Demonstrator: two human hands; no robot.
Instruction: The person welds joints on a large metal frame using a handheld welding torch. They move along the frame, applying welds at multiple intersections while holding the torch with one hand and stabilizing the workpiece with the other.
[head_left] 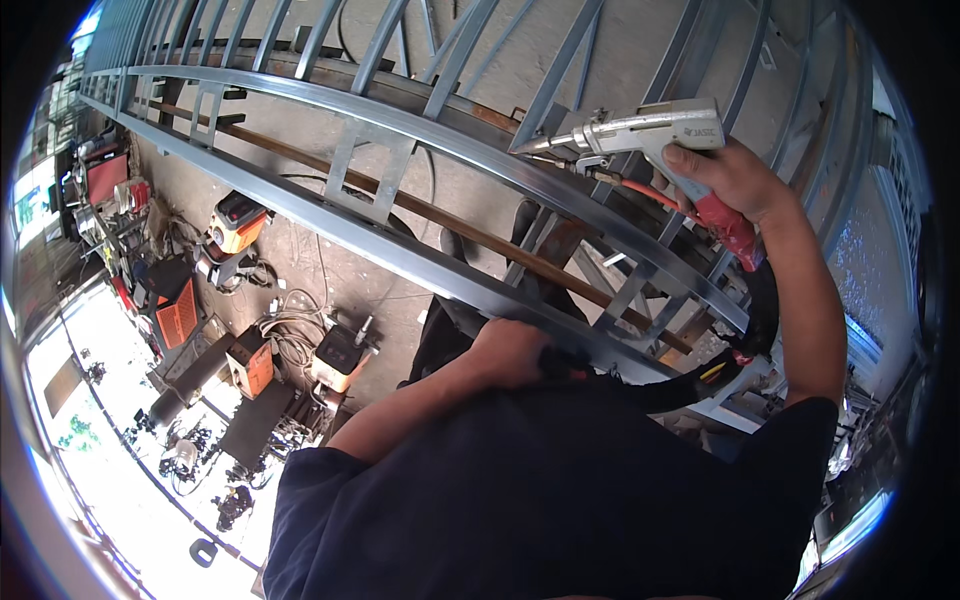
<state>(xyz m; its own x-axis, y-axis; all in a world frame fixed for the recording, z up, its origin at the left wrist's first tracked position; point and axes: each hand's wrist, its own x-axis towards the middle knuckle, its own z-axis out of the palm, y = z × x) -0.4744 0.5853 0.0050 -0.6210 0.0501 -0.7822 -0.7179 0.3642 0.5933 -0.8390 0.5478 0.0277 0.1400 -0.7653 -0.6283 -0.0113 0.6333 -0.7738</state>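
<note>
My right hand point(738, 180) is wrapped round the red grip of a silver-grey handheld welding torch point(640, 130). The torch's narrow copper-coloured nozzle points left, its tip close to the curved metal rail point(470, 150) where an upright bar meets it; whether they touch I cannot tell. An orange-red hose runs under the torch body, and a thick black-sleeved cable point(762, 310) leaves the grip and bends toward my body. Low at my waist, my left hand point(508, 352) is curled beside the near straight rail point(440, 280), next to a dark item; its fingertips are hidden.
The metal railing frame crosses in front of me, with rows of upright bars point(465, 55) beyond and short flat plates point(392, 180) joining its rails. A rusty bar point(450, 215) runs beneath. Orange-and-black machines point(240, 220) and coiled cables point(295, 330) lie on the floor at left.
</note>
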